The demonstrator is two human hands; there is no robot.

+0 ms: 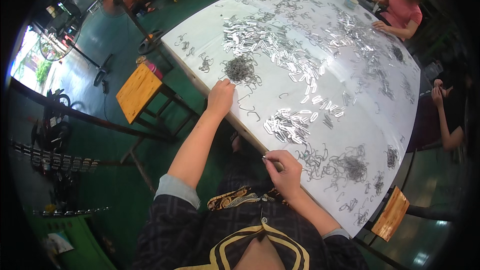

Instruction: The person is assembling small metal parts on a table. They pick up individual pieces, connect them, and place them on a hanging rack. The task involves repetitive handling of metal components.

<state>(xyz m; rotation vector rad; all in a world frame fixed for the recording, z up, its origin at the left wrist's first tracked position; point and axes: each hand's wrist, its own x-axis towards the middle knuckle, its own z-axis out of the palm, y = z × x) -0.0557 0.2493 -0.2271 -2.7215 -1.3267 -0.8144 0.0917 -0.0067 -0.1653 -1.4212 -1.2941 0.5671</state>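
My left hand rests at the near left edge of the white-covered table, fingers curled together against a tangled pile of thin grey wire hooks. What those fingers hold, if anything, is too small to make out. Off the table's near edge, in front of my body, my right hand pinches a small shiny metal piece between thumb and forefinger. Between the hands lies a heap of bright, flat, elongated metal links, with a few loose S-shaped hooks to its left.
More links spread across the table's middle, and another wire pile lies right. A person in pink sits at the far right near a white tub; another person sits right. Wooden stools stand beside the table.
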